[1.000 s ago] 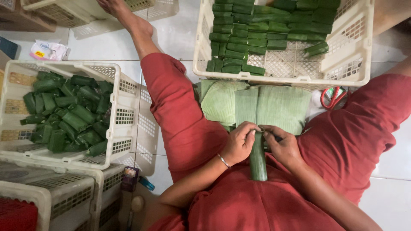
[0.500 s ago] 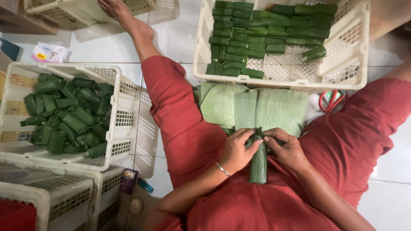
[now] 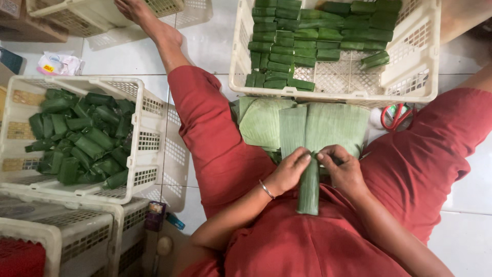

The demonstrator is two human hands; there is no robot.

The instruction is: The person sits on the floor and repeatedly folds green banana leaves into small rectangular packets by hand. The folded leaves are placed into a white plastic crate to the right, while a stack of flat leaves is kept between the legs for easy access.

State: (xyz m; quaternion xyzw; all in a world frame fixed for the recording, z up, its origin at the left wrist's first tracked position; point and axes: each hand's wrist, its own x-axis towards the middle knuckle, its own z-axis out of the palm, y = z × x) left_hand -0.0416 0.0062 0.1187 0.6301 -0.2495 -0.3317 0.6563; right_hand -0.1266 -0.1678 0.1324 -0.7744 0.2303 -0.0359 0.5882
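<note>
A long roll wrapped in green banana leaf (image 3: 309, 191) lies on my lap, pointing toward me. My left hand (image 3: 291, 171) grips its far end from the left. On the other side, my right hand (image 3: 342, 167) pinches the leaf at the same end. Both sets of fingertips meet at the top of the roll. Just beyond my hands lies a stack of flat, pale green banana leaf sheets (image 3: 312, 125) between my knees. I wear red trousers, and a thin bracelet (image 3: 266, 189) circles my left wrist.
A white plastic crate (image 3: 410, 77) ahead holds neat rows of wrapped green rolls (image 3: 287, 56). Another crate (image 3: 148, 138) at the left holds several rolls (image 3: 82, 138) piled loosely. More crates stand at lower left. Red-handled scissors (image 3: 394, 115) lie on the tiled floor at right.
My hands have shifted slightly up the roll and their fingertips have closed together over its far end, folding the leaf there.
</note>
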